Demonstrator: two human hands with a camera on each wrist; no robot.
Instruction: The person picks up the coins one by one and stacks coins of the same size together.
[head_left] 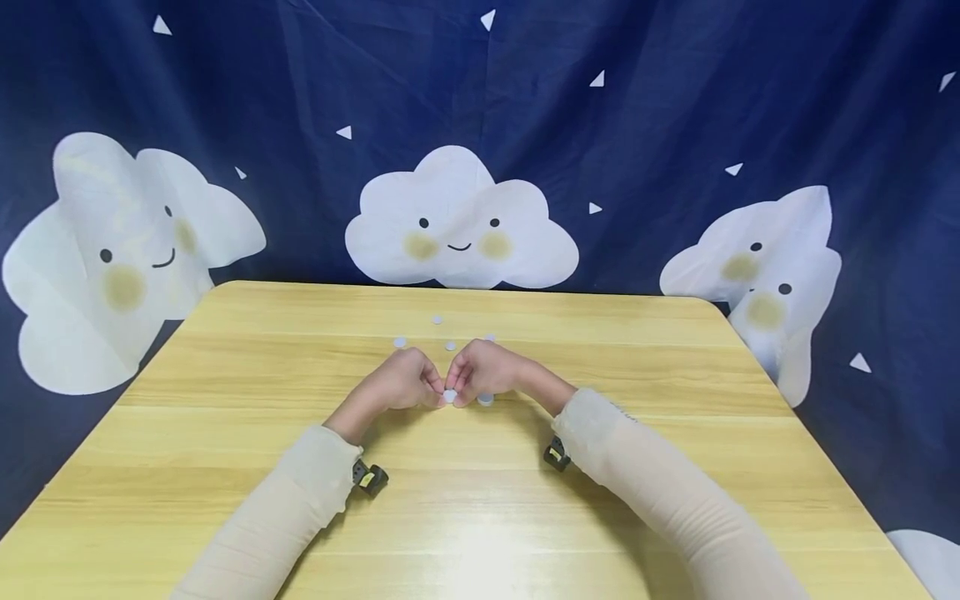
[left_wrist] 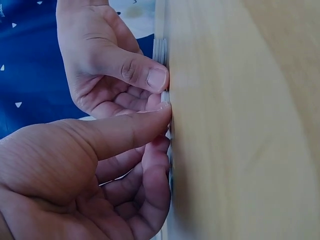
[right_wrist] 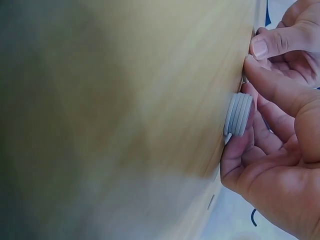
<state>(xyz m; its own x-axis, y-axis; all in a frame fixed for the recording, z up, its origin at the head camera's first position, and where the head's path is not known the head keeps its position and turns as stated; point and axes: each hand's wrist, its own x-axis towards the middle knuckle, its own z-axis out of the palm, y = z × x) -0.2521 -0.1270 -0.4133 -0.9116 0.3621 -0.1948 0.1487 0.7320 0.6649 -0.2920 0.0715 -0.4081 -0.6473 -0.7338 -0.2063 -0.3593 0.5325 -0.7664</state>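
Observation:
At the middle of the table, my left hand and right hand meet at a small pale grey round disc. Each hand pinches it at its own side, with thumb and fingers close to the wood. In the left wrist view, a thin layered edge of discs shows between the two thumbtips. Beside the right hand's curled fingers stands a short stack of several grey discs. One thin disc leans at the foot of that stack. The fingertips largely hide the pinched disc in the right wrist view.
Beyond the hands lie loose discs: one on the left, one farther back and one near the middle. Another disc is partly hidden behind the right hand. A dark blue cloud-print curtain hangs behind the table.

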